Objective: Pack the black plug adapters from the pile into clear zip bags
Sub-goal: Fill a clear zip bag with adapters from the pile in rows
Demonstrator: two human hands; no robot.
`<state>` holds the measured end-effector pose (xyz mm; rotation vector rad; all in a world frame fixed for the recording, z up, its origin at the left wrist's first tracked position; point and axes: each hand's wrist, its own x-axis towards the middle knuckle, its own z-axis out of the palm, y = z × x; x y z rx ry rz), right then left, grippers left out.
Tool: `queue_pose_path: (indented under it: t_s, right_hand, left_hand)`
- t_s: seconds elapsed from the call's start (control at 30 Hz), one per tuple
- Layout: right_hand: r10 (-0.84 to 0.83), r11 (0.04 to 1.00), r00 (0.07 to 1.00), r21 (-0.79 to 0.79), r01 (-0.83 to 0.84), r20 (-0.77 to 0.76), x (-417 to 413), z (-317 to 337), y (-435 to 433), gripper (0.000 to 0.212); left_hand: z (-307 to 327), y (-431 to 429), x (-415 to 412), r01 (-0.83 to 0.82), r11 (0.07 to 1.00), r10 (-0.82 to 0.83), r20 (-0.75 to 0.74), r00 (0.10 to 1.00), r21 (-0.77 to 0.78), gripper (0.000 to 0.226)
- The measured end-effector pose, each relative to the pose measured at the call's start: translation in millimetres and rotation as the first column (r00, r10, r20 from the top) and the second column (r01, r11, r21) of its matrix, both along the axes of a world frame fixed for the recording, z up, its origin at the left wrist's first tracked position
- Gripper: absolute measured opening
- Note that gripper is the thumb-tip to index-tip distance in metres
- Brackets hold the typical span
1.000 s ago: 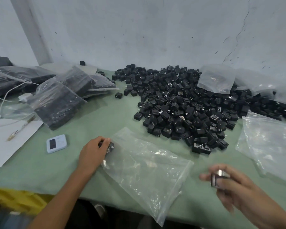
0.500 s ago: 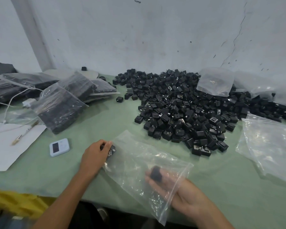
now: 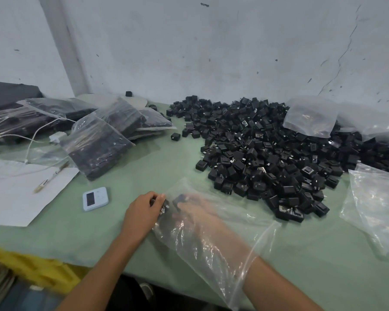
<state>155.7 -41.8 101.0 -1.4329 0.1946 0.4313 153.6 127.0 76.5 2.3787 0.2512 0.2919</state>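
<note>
In front of pile (image 3: 267, 158): 1 bag (image 3: 225, 250), far corner pinched by curled fingers of left hand (image 3: 142, 212). Right hand (image 3: 202, 218) now thrust deep inside, formerly at mouth; 1 adapter (image 3: 179, 198) at fingertips, grip blurred, cannot be told. Deposit judged imminent.

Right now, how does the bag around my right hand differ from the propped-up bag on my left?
The near bag lies flat and almost empty, its mouth open around your right hand; the left bag is packed with black adapters and leans. Both are clear plastic.
</note>
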Motion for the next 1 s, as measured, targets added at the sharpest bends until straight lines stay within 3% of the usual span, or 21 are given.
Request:
queue_pose_path:
  t_s: [0.07, 0.13, 0.3, 0.5, 0.6, 0.73, 0.8, 0.87, 1.0]
  right_hand:
    - [-0.018, 0.988, 0.998, -0.149, 0.028, 0.066, 6.6, -3.6, 8.3, 0.044]
    - [-0.024, 0.98, 0.994, -0.193, 0.043, 0.102, 8.7, -7.1, 13.5, 0.047]
    - [-0.046, 0.988, 0.993, -0.143, 0.062, 0.111, 15.7, -8.1, 24.2, 0.028]
    - [-0.091, 0.994, 0.983, -0.047, 0.1, 0.16, 12.4, -18.4, 33.4, 0.026]
    - [-0.068, 0.971, 0.961, -0.206, 0.125, 0.267, 18.3, -22.0, 27.6, 0.019]
    - [-0.011, 0.951, 0.927, -0.281, 0.125, 0.376, 16.1, -19.0, 28.1, 0.027]
    - [-0.016, 0.955, 0.918, -0.266, 0.131, 0.395, 14.2, -20.2, 28.3, 0.029]
    - [-0.048, 0.966, 0.924, -0.219, 0.14, 0.38, 11.7, -20.6, 29.5, 0.013]
    - [0.015, 0.959, 0.913, -0.263, 0.101, 0.407, 12.7, -25.9, 29.4, 0.017]
  left_hand:
    - [1.0, -0.5, -0.6, -0.006, 1.0, 0.006, -0.001, 1.0, -0.005, 0.028]
    - [2.2, -1.3, -0.7, -0.011, 1.0, 0.011, -0.003, 1.0, -0.011, 0.028]
    - [2.3, -1.5, -0.7, -0.016, 1.0, 0.016, -0.017, 1.0, -0.011, 0.029]
    - [0.0, -0.3, -0.4, -0.013, 1.0, 0.013, -0.014, 1.0, -0.022, 0.031]
    - [-0.8, -0.6, 0.2, -0.016, 0.999, 0.016, -0.011, 1.0, -0.028, 0.03]
    - [-0.3, -0.2, -0.4, -0.012, 1.0, 0.012, 0.005, 1.0, -0.028, 0.029]
    - [-0.1, -0.4, 0.0, -0.008, 1.0, 0.008, 0.0, 1.0, -0.021, 0.029]
    - [0.3, -0.8, -0.2, -0.009, 1.0, 0.009, -0.002, 1.0, -0.022, 0.029]
    - [0.7, -1.0, -1.6, -0.014, 0.999, 0.014, 0.0, 1.0, -0.039, 0.029]
